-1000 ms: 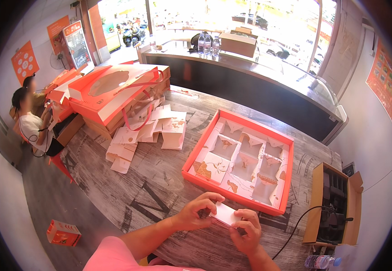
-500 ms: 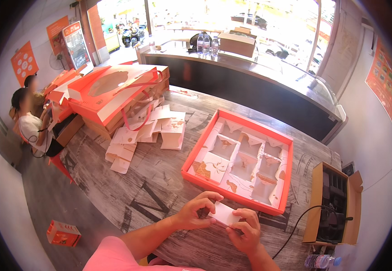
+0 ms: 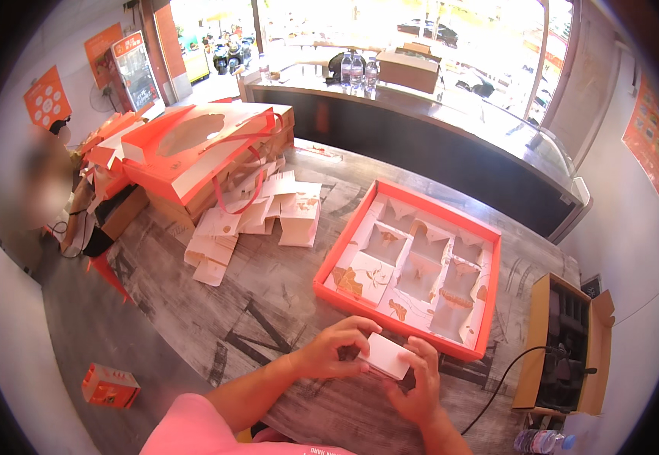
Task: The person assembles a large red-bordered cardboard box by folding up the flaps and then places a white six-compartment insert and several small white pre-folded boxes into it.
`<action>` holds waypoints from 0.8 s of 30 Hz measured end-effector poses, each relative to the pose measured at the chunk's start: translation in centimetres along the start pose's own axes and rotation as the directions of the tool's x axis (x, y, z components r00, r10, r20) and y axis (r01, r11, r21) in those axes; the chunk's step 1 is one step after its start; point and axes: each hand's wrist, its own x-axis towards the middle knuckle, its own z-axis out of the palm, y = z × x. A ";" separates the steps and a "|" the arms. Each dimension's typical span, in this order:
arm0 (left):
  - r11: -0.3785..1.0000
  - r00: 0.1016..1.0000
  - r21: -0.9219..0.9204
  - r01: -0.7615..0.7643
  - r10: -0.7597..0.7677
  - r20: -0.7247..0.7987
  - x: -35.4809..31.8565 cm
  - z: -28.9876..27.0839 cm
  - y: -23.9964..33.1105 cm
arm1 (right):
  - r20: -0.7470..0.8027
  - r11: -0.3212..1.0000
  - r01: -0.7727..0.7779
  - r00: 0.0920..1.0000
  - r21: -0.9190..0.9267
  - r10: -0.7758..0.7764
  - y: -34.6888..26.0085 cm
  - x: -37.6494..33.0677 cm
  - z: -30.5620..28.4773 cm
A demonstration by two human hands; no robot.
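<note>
Left hand point(image 3: 335, 353) and right hand point(image 3: 419, 383) are gripping small white box point(image 3: 386, 356), fingers point(image 3: 356, 324) pinching opposite ends, above counter's point(image 3: 284, 318) near edge. Orange compartment tray point(image 3: 492, 303) is sitting just beyond; folded white card pieces point(image 3: 299, 220) are lying toward left edge.

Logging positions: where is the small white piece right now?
In the head view, the small white piece is low and right of centre, between the left hand and right hand, nearer the person than the red divided box.

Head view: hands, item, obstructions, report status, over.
Left hand and right hand holding opposite ends. Small white box between them. Open red compartmented box just beyond; no obstruction visible.
</note>
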 end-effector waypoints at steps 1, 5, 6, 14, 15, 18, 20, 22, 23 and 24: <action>1.000 1.000 -0.013 -0.015 0.014 -0.011 0.4 -0.1 -0.3 | 0.009 1.000 0.008 1.000 -0.028 -0.008 0.2 0.6 0.1; 0.962 0.965 -0.172 0.213 -0.235 -0.119 -0.5 0.2 -1.8 | 0.094 0.991 -0.127 0.988 0.052 0.121 1.1 -0.3 0.3; 0.916 0.929 -0.274 0.292 -0.340 -0.148 -1.2 0.4 -2.2 | 0.158 0.952 -0.246 0.963 0.180 0.218 1.2 -0.8 0.5; 0.990 0.983 0.027 0.138 -0.133 -0.127 -0.3 0.8 -0.1 | 0.246 0.640 -0.541 0.834 0.546 0.495 1.8 -1.7 0.6; 0.988 0.991 0.120 0.095 -0.082 -0.109 -0.2 0.7 0.1 | 0.249 0.626 -0.546 0.829 0.557 0.501 1.8 -1.7 0.6; 0.900 0.991 0.415 -0.136 0.123 0.059 1.0 0.3 1.0 | 0.213 0.690 -0.519 0.849 0.504 0.483 2.1 -1.9 0.7; 0.879 0.990 0.456 -0.141 0.120 0.075 1.0 0.9 1.3 | 0.176 0.759 -0.472 0.879 0.448 0.442 2.1 -2.3 0.6; 0.847 0.989 0.511 -0.148 0.116 0.094 0.9 1.3 1.6 | 0.154 0.811 -0.424 0.905 0.403 0.397 2.1 -2.2 0.5; 0.829 0.988 0.539 -0.152 0.117 0.099 0.8 1.4 1.6 | 0.152 0.824 -0.408 0.913 0.393 0.380 2.0 -2.0 0.4; 0.810 0.988 0.566 -0.156 0.118 0.103 0.7 1.4 1.6 | 0.150 0.837 -0.393 0.920 0.382 0.363 1.9 -1.8 0.4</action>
